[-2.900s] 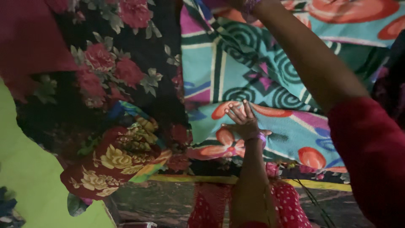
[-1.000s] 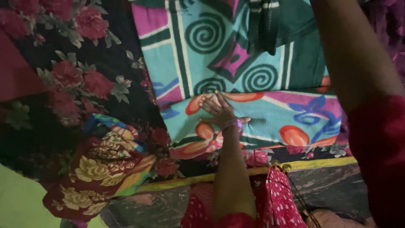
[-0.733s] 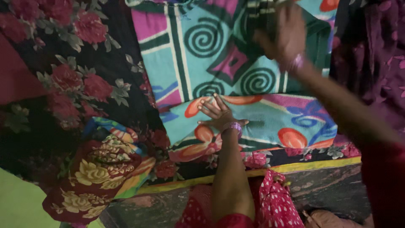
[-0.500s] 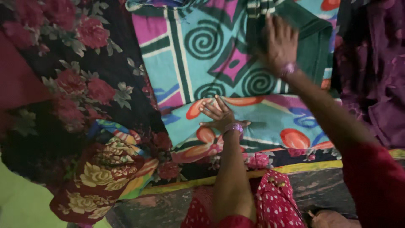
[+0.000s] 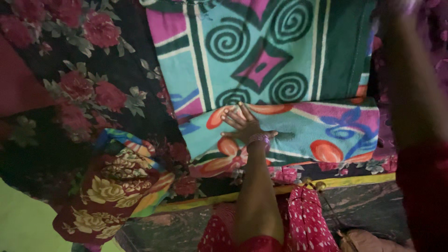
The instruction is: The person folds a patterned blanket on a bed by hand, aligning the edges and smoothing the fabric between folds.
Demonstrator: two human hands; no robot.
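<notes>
1. Pressing flat, fingers spread, the left hand [image 5: 245, 125] rests on a folded turquoise blanket [image 5: 303, 135] directly beneath it.
2. Right hand: raised out of frame, its state cannot be told.
3. Blanket looks soft, thick and floppy; best gripped along its folded edge.

Black cloth with red roses [image 5: 93, 88] at left — gold-flowered maroon cloth [image 5: 107, 196] below, green surface [image 5: 23, 224] beside.

The right hand [image 5: 400, 5] is blurred and cut off at one o'clock — its grasp can't be told. The spiral-patterned blanket [image 5: 261, 51] runs past the twelve o'clock edge.
</notes>
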